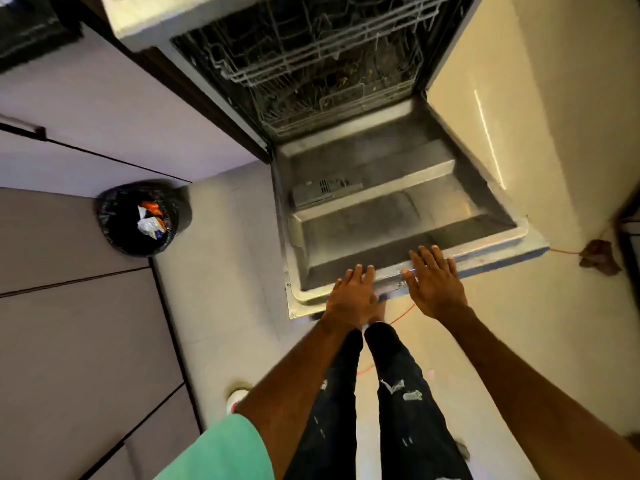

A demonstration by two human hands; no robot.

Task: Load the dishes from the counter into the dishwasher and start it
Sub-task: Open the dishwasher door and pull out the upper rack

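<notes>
Green sleeve covers the left upper arm at the bottom edge, with 2 legs in ripped black jeans just beyond. Both arms reach forward. The left hand and right hand are flat, fingers straight and slightly apart, over the front lip of the open dishwasher door; blur hides whether they touch it. Left of the door, a black-lined bin stands on the floor. Farther in, wire racks sit inside the machine.

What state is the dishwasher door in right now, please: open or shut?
Open: the dishwasher door lies folded down, inner face up, with the wire rack visible behind it.
</notes>
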